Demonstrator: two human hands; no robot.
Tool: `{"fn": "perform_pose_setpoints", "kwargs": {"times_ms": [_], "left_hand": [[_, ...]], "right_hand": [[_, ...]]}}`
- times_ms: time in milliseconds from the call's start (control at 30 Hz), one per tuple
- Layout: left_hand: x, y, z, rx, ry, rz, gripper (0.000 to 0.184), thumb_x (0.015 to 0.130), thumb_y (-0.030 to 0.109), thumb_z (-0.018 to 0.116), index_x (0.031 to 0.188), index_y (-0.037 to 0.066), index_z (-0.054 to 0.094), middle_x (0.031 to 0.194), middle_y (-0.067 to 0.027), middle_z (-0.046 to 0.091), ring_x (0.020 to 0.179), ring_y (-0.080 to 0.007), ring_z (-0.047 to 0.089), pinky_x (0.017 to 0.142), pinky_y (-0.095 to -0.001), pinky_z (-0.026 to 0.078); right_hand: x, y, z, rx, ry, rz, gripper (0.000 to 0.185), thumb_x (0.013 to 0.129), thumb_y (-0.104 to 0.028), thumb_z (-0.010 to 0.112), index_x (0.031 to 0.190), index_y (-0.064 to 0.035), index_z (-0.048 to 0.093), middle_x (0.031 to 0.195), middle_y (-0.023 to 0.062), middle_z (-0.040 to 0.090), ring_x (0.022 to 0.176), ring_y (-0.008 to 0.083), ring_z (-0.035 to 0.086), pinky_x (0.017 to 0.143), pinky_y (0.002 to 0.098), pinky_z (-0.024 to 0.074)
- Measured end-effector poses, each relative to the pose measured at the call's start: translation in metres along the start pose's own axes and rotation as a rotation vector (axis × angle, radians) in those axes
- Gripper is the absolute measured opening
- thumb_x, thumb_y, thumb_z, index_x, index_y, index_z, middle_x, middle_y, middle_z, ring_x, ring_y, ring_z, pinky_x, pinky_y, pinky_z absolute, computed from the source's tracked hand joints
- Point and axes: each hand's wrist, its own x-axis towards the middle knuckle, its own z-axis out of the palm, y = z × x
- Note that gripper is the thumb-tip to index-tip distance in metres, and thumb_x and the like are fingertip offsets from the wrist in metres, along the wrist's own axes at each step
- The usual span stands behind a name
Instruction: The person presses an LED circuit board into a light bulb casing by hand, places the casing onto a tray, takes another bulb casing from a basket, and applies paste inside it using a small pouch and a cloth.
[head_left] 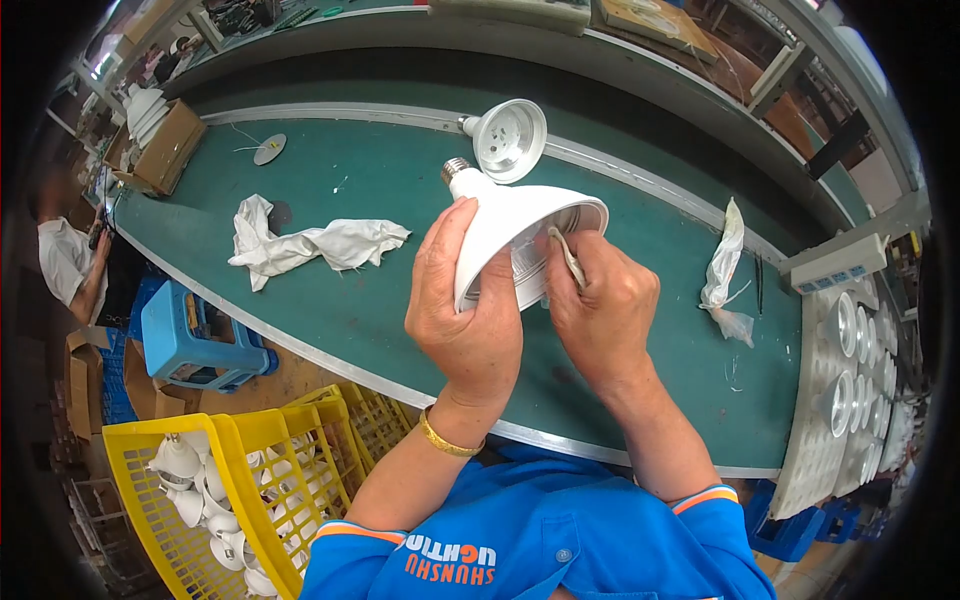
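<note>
A large white lamp housing point(500, 225) with a metal screw base is tilted, its open mouth toward the right. Wrapped round its side is my left hand point(465, 310), with the thumb at the rim. My right hand point(605, 300) pinches a small pale cloth point(568, 258) at the mouth of the housing; the fingertips are partly inside. Just behind stands a second white lamp housing point(510, 140), its opening showing. A crumpled white cloth point(315, 245) lies on the green work surface point(400, 340) to the left.
At the right lie a wrapped white bundle point(724, 262) and dark tweezers point(759, 285). A rack of reflectors point(815, 410) stands far right. A cardboard box point(165, 150), blue stool point(190, 335) and yellow crate point(235, 470) of white housings are left. Another person point(70, 255) is at far left.
</note>
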Motion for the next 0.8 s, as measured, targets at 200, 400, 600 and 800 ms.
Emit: {"fn": "perform_pose_setpoints", "kwargs": {"times_ms": [200, 400, 600, 800], "left_hand": [[-0.0011, -0.0003, 0.0015, -0.01, 0.007, 0.011, 0.033, 0.086, 0.007, 0.071, 0.118, 0.007, 0.064, 0.109, -0.0075, 0.068, 0.097, -0.016, 0.064, 0.083, -0.0283, 0.051], [-0.002, -0.0024, 0.002, -0.029, 0.026, 0.021, 0.033, 0.086, 0.007, 0.071, 0.118, 0.007, 0.064, 0.11, -0.0073, 0.068, 0.098, -0.0156, 0.064, 0.083, -0.0279, 0.051], [-0.0024, -0.0026, 0.0027, 0.003, 0.019, 0.033, 0.033, 0.087, 0.011, 0.071, 0.119, 0.007, 0.064, 0.112, -0.0074, 0.068, 0.099, -0.0161, 0.065, 0.081, -0.028, 0.053], [-0.0051, -0.0046, 0.0044, -0.01, 0.032, 0.025, 0.034, 0.088, 0.014, 0.071, 0.12, 0.008, 0.063, 0.114, -0.0073, 0.068, 0.1, -0.0161, 0.065, 0.081, -0.0275, 0.054]], "right_hand": [[0.0, -0.0001, 0.0, 0.009, 0.005, 0.007, 0.018, 0.083, -0.011, 0.067, 0.07, -0.0031, 0.056, 0.056, 0.0145, 0.057, 0.048, 0.0316, 0.059, 0.045, 0.0401, 0.0438], [-0.0013, 0.0, 0.0026, 0.047, 0.003, 0.004, 0.018, 0.083, -0.011, 0.067, 0.07, -0.0027, 0.057, 0.056, 0.0149, 0.058, 0.048, 0.0312, 0.059, 0.044, 0.0402, 0.0437], [-0.0026, -0.0011, 0.0027, 0.088, -0.002, 0.053, 0.019, 0.083, -0.011, 0.066, 0.07, -0.0023, 0.056, 0.056, 0.0154, 0.058, 0.047, 0.0315, 0.059, 0.043, 0.0401, 0.0426], [-0.0058, 0.0003, 0.0052, 0.102, 0.018, 0.062, 0.018, 0.083, -0.011, 0.067, 0.071, -0.0017, 0.057, 0.056, 0.0154, 0.058, 0.047, 0.0313, 0.059, 0.043, 0.0396, 0.0428]]}}
